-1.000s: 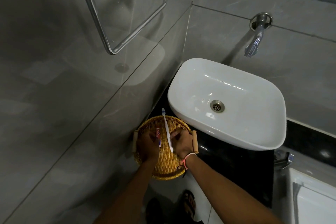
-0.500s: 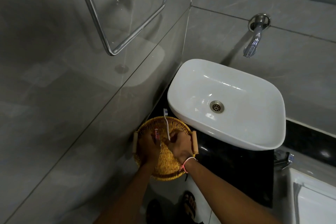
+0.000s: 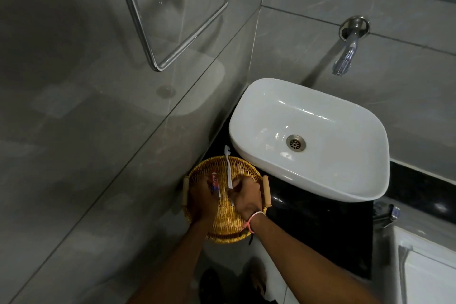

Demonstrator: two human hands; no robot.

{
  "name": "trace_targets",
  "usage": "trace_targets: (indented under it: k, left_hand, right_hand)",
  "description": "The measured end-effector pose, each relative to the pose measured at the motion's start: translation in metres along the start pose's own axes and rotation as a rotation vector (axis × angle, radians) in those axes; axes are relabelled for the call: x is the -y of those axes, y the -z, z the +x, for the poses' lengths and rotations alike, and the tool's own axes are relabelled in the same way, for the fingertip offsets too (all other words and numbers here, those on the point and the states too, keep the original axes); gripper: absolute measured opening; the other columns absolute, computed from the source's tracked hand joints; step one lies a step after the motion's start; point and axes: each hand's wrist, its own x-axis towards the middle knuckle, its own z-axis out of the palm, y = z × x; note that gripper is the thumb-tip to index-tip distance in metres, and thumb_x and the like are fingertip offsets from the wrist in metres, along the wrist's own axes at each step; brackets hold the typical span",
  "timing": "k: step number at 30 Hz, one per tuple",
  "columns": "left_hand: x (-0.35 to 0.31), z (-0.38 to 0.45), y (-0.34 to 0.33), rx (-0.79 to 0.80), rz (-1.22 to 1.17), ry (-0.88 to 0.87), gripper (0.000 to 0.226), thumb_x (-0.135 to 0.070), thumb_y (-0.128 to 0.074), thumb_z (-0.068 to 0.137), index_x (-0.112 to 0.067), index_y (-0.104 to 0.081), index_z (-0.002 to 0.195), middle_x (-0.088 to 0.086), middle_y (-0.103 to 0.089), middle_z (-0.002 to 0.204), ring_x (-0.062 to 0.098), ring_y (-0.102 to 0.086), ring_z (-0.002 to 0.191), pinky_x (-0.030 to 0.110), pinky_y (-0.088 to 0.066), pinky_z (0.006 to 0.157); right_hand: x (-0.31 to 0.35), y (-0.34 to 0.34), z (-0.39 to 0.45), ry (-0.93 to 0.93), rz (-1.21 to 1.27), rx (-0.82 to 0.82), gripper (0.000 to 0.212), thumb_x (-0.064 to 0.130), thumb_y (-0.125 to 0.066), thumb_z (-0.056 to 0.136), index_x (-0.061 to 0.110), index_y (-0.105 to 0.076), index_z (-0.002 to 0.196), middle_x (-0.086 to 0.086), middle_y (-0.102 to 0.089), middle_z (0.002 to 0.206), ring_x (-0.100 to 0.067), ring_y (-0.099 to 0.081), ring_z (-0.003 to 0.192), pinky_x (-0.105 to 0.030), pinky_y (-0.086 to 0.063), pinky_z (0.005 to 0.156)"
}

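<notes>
A round yellow wicker basket [image 3: 229,227] with wooden handles sits on the black counter, left of the sink. Both my hands are inside it. My left hand [image 3: 203,201] holds a small red and white toothpaste tube [image 3: 214,184]. My right hand [image 3: 245,196] pinches the lower end of a white toothbrush [image 3: 228,168], whose head points away over the basket's far rim. My wrist carries a pink band.
A white basin [image 3: 320,175] with a metal drain stands right of the basket under a chrome wall tap [image 3: 345,57]. The grey tiled wall [image 3: 98,131] runs close along the left, with a chrome rail [image 3: 148,32] above. The black counter [image 3: 320,234] extends right. My feet show below.
The toothbrush has dropped a little lower into the basket, and my right hand has curled tighter around its end. My left hand stays on the toothpaste tube.
</notes>
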Motion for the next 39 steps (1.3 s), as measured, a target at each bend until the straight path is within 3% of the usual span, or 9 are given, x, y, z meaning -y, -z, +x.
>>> trace_targets:
  k: [7, 12, 17, 20, 23, 26, 30, 35, 39]
  left_hand:
    - [0.002, 0.003, -0.002, 0.001, -0.011, -0.002, 0.027, -0.009, -0.070, 0.089, -0.003, -0.066, 0.115, 0.016, -0.073, 0.114, 0.029, -0.069, 0.107, 0.027, -0.049, 0.078]
    - [0.003, 0.005, -0.002, 0.004, 0.001, -0.014, 0.030, -0.007, -0.070, 0.089, -0.002, -0.064, 0.118, 0.017, -0.072, 0.119, 0.030, -0.067, 0.112, 0.039, -0.058, 0.090]
    - [0.002, 0.007, -0.002, 0.003, -0.004, -0.016, 0.030, -0.008, -0.069, 0.090, -0.002, -0.064, 0.120, 0.017, -0.072, 0.120, 0.030, -0.068, 0.112, 0.038, -0.059, 0.090]
    - [0.001, 0.008, -0.002, 0.000, -0.010, -0.019, 0.031, -0.007, -0.068, 0.091, -0.001, -0.064, 0.121, 0.018, -0.072, 0.120, 0.030, -0.068, 0.112, 0.037, -0.059, 0.090]
    - [0.001, 0.009, -0.003, -0.006, -0.009, -0.037, 0.030, -0.005, -0.068, 0.090, 0.000, -0.065, 0.120, 0.019, -0.072, 0.120, 0.031, -0.068, 0.113, 0.037, -0.059, 0.090]
    - [0.001, 0.010, -0.003, -0.016, -0.012, -0.051, 0.028, -0.003, -0.070, 0.088, 0.000, -0.068, 0.116, 0.019, -0.074, 0.116, 0.031, -0.069, 0.110, 0.037, -0.059, 0.087]
    - [0.002, 0.010, -0.005, -0.023, -0.017, -0.064, 0.028, -0.002, -0.071, 0.088, 0.000, -0.068, 0.115, 0.019, -0.074, 0.115, 0.032, -0.070, 0.110, 0.036, -0.058, 0.087]
    - [0.003, 0.008, -0.003, -0.021, -0.001, -0.083, 0.030, -0.003, -0.071, 0.088, -0.001, -0.067, 0.118, 0.018, -0.073, 0.119, 0.031, -0.069, 0.113, 0.038, -0.059, 0.091]
    - [0.002, 0.007, -0.003, -0.024, -0.003, -0.088, 0.029, -0.003, -0.070, 0.089, -0.001, -0.068, 0.117, 0.018, -0.074, 0.118, 0.030, -0.069, 0.112, 0.037, -0.058, 0.090]
  right_hand:
    - [0.002, 0.002, 0.000, -0.014, 0.003, -0.067, 0.011, 0.019, -0.074, 0.084, 0.015, -0.064, 0.086, -0.004, -0.072, 0.082, -0.024, -0.069, 0.077, -0.045, -0.061, 0.074]
    - [0.004, -0.001, 0.004, -0.054, 0.124, -0.095, 0.027, 0.012, -0.083, 0.077, 0.020, -0.058, 0.074, 0.003, -0.066, 0.078, -0.023, -0.067, 0.078, -0.035, -0.056, 0.070]
    - [0.001, -0.006, 0.007, -0.095, 0.187, -0.097, 0.022, 0.004, -0.082, 0.079, 0.009, -0.061, 0.080, -0.018, -0.073, 0.085, -0.036, -0.073, 0.076, -0.045, -0.064, 0.069]
    - [-0.003, -0.007, 0.012, -0.101, 0.210, -0.089, 0.016, 0.005, -0.081, 0.081, 0.002, -0.067, 0.087, -0.017, -0.074, 0.086, -0.028, -0.073, 0.072, -0.032, -0.060, 0.060]
    - [-0.006, -0.007, 0.015, -0.098, 0.203, -0.083, 0.013, 0.011, -0.080, 0.083, 0.002, -0.071, 0.089, -0.011, -0.076, 0.089, -0.018, -0.069, 0.078, -0.025, -0.057, 0.069]
    - [-0.007, -0.008, 0.019, -0.102, 0.202, -0.069, 0.011, 0.010, -0.079, 0.084, 0.001, -0.073, 0.088, -0.012, -0.076, 0.092, -0.013, -0.065, 0.076, -0.017, -0.051, 0.068]
    - [-0.007, -0.010, 0.022, -0.104, 0.168, -0.051, 0.010, 0.010, -0.077, 0.086, 0.001, -0.075, 0.086, -0.016, -0.078, 0.092, -0.016, -0.066, 0.077, -0.033, -0.060, 0.080]
    - [-0.007, -0.009, 0.022, -0.098, 0.156, -0.062, 0.008, 0.009, -0.079, 0.083, 0.004, -0.074, 0.085, -0.010, -0.075, 0.092, -0.014, -0.064, 0.079, -0.018, -0.049, 0.068]
    - [-0.007, -0.008, 0.020, -0.067, 0.106, -0.043, 0.008, 0.010, -0.078, 0.085, 0.003, -0.075, 0.088, -0.013, -0.077, 0.096, -0.022, -0.070, 0.091, -0.032, -0.057, 0.082]
